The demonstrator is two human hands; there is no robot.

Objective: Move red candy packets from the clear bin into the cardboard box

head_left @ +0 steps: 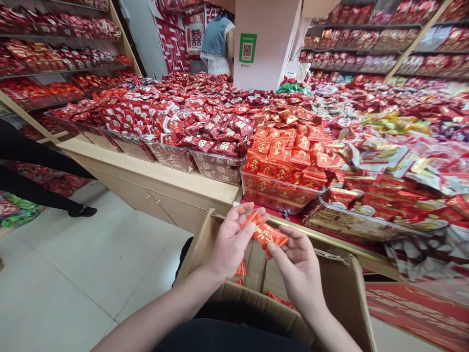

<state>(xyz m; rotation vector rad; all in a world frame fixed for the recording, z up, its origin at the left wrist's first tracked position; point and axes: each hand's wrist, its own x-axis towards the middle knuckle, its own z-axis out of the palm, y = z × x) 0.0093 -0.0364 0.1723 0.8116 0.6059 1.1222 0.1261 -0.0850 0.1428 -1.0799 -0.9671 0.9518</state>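
A small red packet with gold characters (264,232) is held between both hands above an open cardboard box (234,293). My left hand (232,239) pinches its left end with the thumb on top. On the right end, my right hand (298,256) has its thumb and fingers closed. A few red packets (279,298) lie inside the box, partly hidden by my hands and the flap. Just beyond the box, a clear bin (282,195) is heaped with similar red packets.
More clear bins (216,167) of wrapped packets line the counter (154,173). Full shelves (54,36) stand on both sides. Behind the counter, a person in a denim vest (215,39) is beside a pillar (262,54). Another person's dark-clad legs (40,168) are at left.
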